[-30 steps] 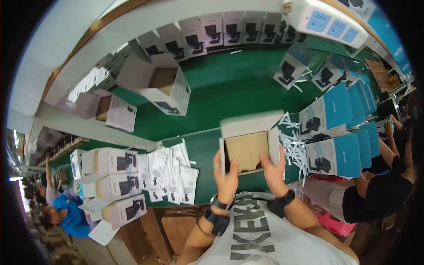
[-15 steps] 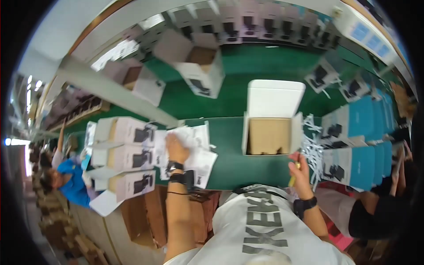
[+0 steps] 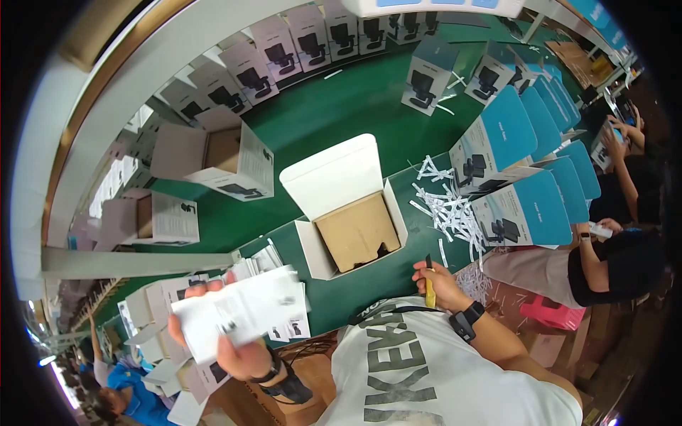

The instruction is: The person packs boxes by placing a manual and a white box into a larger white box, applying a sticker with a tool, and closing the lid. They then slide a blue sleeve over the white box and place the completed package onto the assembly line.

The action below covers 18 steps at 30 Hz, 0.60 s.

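Observation:
My left hand (image 3: 241, 358) grips a white printed leaflet (image 3: 238, 312), lifted above the paper pile (image 3: 295, 319) at the table's left; motion blurs it a little. A yellow utility knife (image 3: 430, 292) is held in my right hand (image 3: 447, 290), near the table's front edge, its dark tip pointing away from me. Between the hands stands a white box (image 3: 334, 174) with its lid raised. Inside it sits a brown cardboard insert (image 3: 355, 231) with a dark cut-out at the near edge. Neither hand touches this box.
Shredded paper strips (image 3: 451, 213) lie right of the box, beside several blue-flapped cartons (image 3: 547, 213). Two open white boxes (image 3: 249, 167) stand at the far left, near a grey post (image 3: 142, 263). Closed boxes (image 3: 309, 46) line the back. Other people (image 3: 625, 263) work at both sides.
My left hand has come up from the paper pile with a leaflet in it. The whole view has turned. My right hand still holds the knife.

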Available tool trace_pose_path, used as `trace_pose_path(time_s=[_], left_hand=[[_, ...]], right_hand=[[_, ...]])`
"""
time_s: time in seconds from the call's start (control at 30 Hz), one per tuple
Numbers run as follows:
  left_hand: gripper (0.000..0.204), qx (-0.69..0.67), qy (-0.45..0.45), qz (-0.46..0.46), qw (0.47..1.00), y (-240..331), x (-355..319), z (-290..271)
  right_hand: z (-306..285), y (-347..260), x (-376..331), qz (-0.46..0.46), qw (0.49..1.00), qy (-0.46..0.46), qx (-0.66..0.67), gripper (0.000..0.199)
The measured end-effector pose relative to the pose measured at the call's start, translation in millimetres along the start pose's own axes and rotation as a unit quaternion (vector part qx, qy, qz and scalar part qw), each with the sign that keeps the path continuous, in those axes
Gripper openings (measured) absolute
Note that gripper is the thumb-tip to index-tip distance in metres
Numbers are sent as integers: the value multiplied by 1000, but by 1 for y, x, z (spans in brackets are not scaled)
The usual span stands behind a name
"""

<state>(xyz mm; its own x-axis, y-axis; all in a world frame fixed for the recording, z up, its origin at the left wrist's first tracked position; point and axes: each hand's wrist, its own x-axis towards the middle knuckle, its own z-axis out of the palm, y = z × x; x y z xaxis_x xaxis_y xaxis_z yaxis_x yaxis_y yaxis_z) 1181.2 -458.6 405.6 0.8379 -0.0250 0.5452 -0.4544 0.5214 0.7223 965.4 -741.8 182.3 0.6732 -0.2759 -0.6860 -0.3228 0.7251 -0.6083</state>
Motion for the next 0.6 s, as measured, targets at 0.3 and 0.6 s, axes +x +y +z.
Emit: trace_pose_path(time_s=[0.3, 0.6], left_hand=[[87, 541, -406, 47, 735, -59, 0, 35], [115, 454, -353, -60, 816, -90, -57, 55]], right_hand=[[14, -29, 16, -58, 993, -14, -104, 20], [108, -119, 14, -342, 918, -15, -202, 31]])
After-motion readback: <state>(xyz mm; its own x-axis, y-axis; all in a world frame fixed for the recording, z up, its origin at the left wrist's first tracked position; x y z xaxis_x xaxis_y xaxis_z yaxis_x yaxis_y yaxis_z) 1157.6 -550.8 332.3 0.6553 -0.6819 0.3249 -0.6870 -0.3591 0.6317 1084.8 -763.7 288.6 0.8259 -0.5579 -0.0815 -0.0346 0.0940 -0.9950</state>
